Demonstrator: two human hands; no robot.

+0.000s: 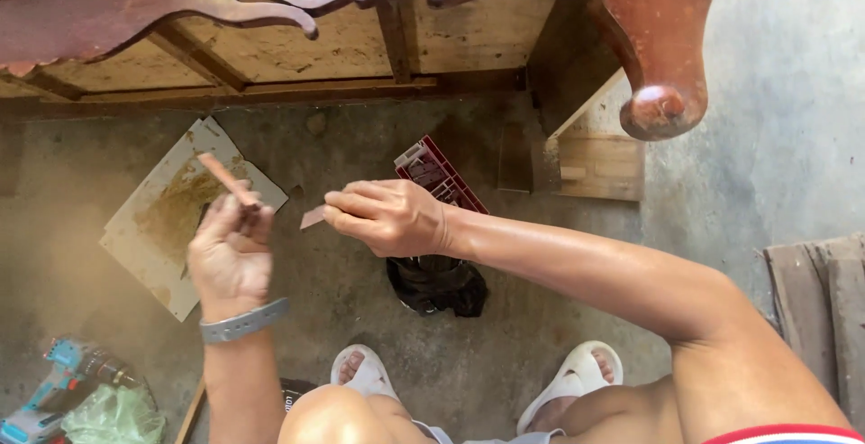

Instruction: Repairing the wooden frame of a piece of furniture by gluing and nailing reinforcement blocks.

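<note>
Overhead, furniture frame point(360, 12); drill point(54, 390) lies left.

wristband point(243, 321) grey | drill point(54, 390) teal | sandals point(572, 381) white | case point(439, 176) red

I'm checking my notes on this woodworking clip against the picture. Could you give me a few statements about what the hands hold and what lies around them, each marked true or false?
1. The left hand holds a thin reddish wooden strip. True.
2. The right hand is empty. False: its fingers pinch a small flat reddish piece.
3. A blue power drill lies on the floor at lower left. True.
4. The person is barefoot. False: both feet wear white sandals.
5. A grey band sits on the left wrist. True.
6. The flat board on the floor is spotless. False: it bears a yellowish-brown smear.
</note>
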